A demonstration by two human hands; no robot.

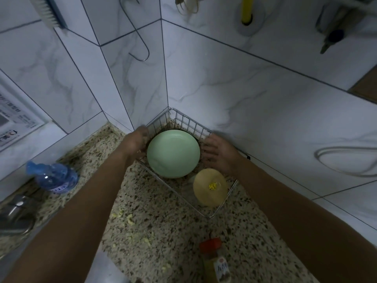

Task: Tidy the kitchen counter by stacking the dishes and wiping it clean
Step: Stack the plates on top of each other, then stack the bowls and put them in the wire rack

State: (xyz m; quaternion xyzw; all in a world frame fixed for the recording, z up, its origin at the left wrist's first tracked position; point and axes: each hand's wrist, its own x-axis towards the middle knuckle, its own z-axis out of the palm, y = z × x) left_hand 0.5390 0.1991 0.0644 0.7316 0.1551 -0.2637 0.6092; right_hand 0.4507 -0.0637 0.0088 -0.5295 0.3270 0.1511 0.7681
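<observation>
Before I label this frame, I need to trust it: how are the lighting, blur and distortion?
Head view: dim, bluish light; tile lines on the wall splay from the wide lens; the left hand and right hand are motion-blurred; the green plate is fairly sharp; the red-capped bottle at the bottom edge is soft.

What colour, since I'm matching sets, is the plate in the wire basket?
The plate is pale green, clearest in head view.
</observation>
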